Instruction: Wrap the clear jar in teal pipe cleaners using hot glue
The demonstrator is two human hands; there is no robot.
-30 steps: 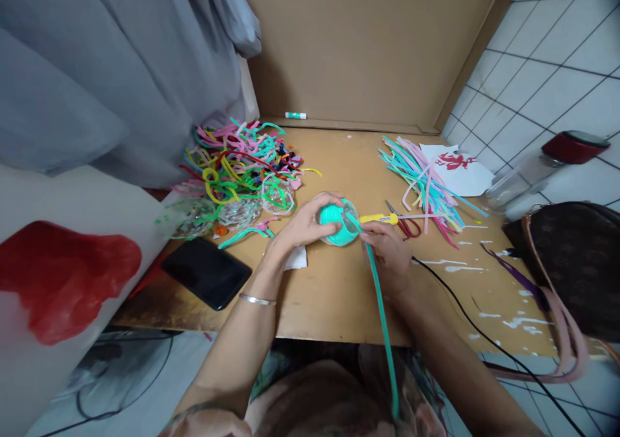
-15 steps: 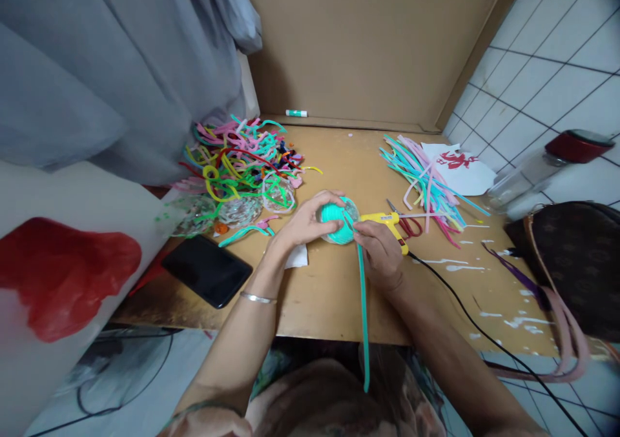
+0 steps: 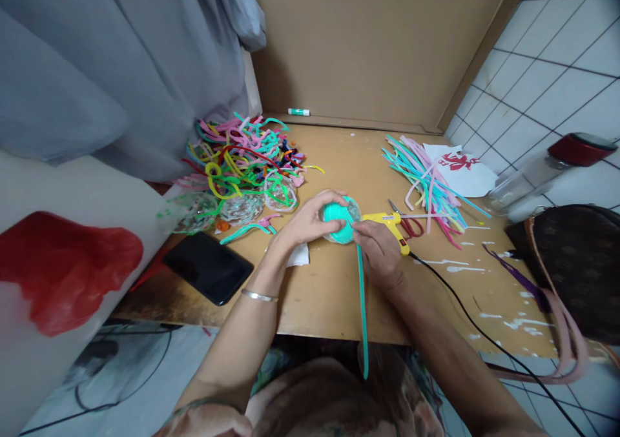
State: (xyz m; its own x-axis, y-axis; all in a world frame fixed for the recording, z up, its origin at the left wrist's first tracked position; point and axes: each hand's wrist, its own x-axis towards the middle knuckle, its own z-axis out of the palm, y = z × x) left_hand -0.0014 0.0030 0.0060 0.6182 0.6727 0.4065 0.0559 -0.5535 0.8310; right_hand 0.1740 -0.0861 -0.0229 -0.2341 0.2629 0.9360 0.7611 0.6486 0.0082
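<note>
Two hands wrapping a teal strip around a small round form on a wooden table.

Nearest the camera, the loose end of the teal strip [image 3: 362, 308] hangs down over the table [image 3: 329, 295] edge toward the person's lap. Its upper end is pinched in the right hand [image 3: 380, 253], fingers closed on it right against the teal-wrapped ball [image 3: 339, 221]. The left hand [image 3: 307, 221] cups that ball from the left with its fingers curled over the top (a thin bangle sits on the wrist). Just right of the hands lies a yellow glue gun [image 3: 390, 224], its black cord trailing off toward the near right. Left of the arms rests a black phone [image 3: 208, 268]. Farther back sit a tangled heap of coloured strips [image 3: 242, 159] on the left and a straighter bundle of strips [image 3: 429, 182] on the right.
</note>
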